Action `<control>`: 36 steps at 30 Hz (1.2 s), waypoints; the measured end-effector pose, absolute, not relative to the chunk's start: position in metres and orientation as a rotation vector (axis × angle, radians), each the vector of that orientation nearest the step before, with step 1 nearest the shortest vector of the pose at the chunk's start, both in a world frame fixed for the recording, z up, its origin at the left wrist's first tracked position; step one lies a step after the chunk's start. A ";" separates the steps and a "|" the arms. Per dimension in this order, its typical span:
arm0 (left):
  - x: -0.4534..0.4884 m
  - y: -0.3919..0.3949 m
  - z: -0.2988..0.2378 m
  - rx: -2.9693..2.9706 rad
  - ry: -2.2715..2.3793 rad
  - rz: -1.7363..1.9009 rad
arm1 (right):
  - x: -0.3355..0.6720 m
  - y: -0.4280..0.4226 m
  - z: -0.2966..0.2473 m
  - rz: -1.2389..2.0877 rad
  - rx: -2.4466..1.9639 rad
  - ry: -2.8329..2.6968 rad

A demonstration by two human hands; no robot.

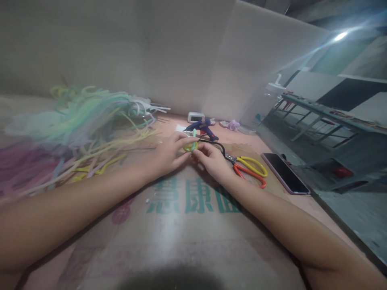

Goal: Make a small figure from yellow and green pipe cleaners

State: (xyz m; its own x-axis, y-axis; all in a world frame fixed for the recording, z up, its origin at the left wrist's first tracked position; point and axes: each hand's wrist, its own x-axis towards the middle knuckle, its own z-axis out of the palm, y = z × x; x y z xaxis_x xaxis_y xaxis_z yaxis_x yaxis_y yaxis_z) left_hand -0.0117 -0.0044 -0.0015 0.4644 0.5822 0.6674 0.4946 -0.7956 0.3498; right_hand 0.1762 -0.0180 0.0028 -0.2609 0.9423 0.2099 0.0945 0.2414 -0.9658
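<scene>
Both my hands meet over a cardboard sheet printed with green characters. My left hand and my right hand each pinch a small yellow and green pipe-cleaner loop held between them, just above the cardboard. Fingers of both hands are closed on the loop. A blue glue gun lies just beyond the hands, and scissors with one yellow and one red handle lie right of my right hand.
A big pile of pastel pipe cleaners covers the left. A dark phone lies near the table's right edge. A small white device and a purple bit sit by the back board. Cardboard walls stand behind.
</scene>
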 end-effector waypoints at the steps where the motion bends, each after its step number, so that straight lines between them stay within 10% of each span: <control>1: -0.011 -0.005 -0.001 2.600 0.970 1.231 | 0.176 -0.018 0.003 1.157 -0.993 -1.589; 36: -0.014 0.003 -0.008 2.618 0.956 1.220 | 0.175 -0.018 0.002 1.274 -0.954 -1.518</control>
State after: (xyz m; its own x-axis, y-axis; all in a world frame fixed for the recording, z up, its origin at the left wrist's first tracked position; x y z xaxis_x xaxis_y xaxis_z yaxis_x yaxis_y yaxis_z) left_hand -0.0139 0.0031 -0.0076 0.4822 0.5794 0.6571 0.5000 -0.7979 0.3367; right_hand 0.1753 -0.0184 0.0022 -0.2891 0.9439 0.1593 0.0066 0.1684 -0.9857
